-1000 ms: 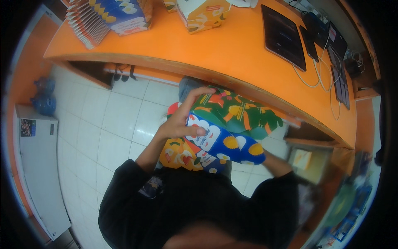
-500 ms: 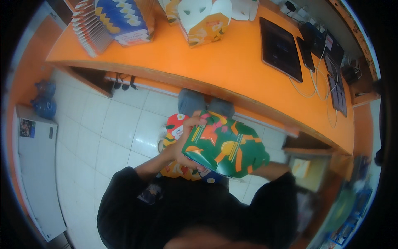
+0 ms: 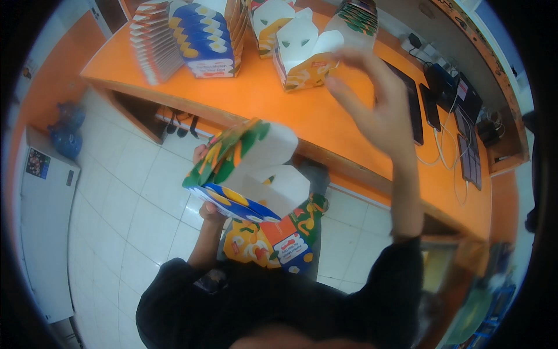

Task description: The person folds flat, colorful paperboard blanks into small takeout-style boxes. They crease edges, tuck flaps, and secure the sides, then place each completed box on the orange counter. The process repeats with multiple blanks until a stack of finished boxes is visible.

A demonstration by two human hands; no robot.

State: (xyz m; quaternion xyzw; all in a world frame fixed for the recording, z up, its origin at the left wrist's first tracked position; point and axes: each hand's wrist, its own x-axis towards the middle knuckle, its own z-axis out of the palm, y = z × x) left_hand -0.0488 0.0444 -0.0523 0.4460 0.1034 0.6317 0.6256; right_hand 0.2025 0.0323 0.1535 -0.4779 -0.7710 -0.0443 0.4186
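Spanning the upper half of the view, the long orange worktop runs from the far left corner down toward the right, with pale floor tiles below its near edge. At its far left corner stands a fanned stack of flat blue-and-yellow printed cardboard cartons, with a second fanned pile of pale flat cartons just left of it. Toward the middle of the far edge sit two assembled white-and-orange cardboard boxes with cut-out handles, side by side. Near the right end lie a dark flat tablet, a dark phone beside it, and white cables trailing toward the near edge.

Below the near edge, over the floor, a half-folded cardboard carton printed in green, orange and blue with a white inside is held tilted, its open white flaps facing up and right. The left hand grips it from the left, fingers wrapped around its lower edge and mostly hidden behind the card. Under it, against the person's dark sleeve, lies another flat printed carton in orange, green and red.

The right hand is raised above the middle of the worktop, blurred, fingers spread wide and holding nothing, well apart from the held carton.

On the floor at far left sits a blue plastic bag.
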